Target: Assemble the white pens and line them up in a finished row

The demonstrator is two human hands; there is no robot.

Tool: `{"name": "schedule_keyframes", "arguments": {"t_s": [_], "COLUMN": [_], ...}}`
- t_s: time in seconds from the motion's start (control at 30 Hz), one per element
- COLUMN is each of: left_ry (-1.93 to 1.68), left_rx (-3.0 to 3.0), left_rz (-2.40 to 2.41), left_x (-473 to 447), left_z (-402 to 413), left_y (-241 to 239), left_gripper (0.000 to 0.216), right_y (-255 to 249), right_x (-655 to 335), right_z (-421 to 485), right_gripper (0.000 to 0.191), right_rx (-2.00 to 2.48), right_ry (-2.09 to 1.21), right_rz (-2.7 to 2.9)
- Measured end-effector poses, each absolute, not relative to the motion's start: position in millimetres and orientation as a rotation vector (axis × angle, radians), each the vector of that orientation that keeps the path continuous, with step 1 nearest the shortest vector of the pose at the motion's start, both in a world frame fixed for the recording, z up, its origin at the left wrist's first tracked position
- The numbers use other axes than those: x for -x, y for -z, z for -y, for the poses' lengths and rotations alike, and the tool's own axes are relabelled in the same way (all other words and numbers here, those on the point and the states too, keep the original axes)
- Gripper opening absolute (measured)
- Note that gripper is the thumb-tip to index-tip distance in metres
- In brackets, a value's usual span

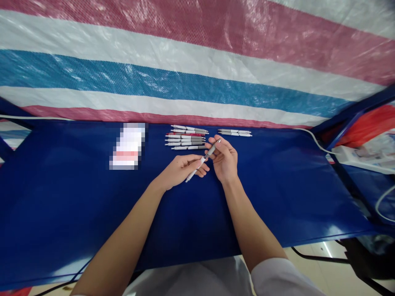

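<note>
Between both hands a white and grey pen point(202, 161) is held at a slant above the blue table. My left hand point(182, 169) pinches its white barrel, and the barrel's end pokes out below the thumb. At the grey tip end, my right hand point(226, 159) has its thumb and fingers closed on the pen. Just behind the hands lies a row of several pens point(187, 139), mostly white and grey, one of them red. Two more pens point(235, 133) lie side by side behind my right hand.
A pixelated pale rectangle point(128, 146) is on the blue table point(77, 197) at the left. Behind stands a striped plastic sheet point(185, 78). At the right are a white power strip point(364, 158), a cable and a dark blue frame post point(348, 123).
</note>
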State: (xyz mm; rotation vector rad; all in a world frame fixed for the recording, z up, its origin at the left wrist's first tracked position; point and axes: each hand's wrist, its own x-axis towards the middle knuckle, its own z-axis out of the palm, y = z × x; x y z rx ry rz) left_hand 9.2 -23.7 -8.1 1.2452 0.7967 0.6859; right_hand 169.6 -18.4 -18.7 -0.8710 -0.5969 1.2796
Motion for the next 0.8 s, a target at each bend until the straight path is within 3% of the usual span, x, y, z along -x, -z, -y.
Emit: {"name": "schedule_keyframes", "arguments": {"t_s": [0.17,0.5,0.8], "left_ry": [-0.660,-0.627,-0.666], "left_rx": [-1.174,-1.200,-1.097], "left_rz": [-0.752,-0.709,-0.701], "left_x": [-8,-5,-1], "left_z": [24,23,21], "left_y": [9,6,12], "left_gripper": [0.047,0.036,0.039], "right_y": [19,20,29], "right_x": [-171,-177,-193], "right_z": [17,16,8], "right_gripper": [0.021,0.024,0.026], "right_rx": [0.876,0.848,0.863], "right_ry": [-1.257,-1.227,-1.102], "right_rz": [0.607,0.574,0.523]}}
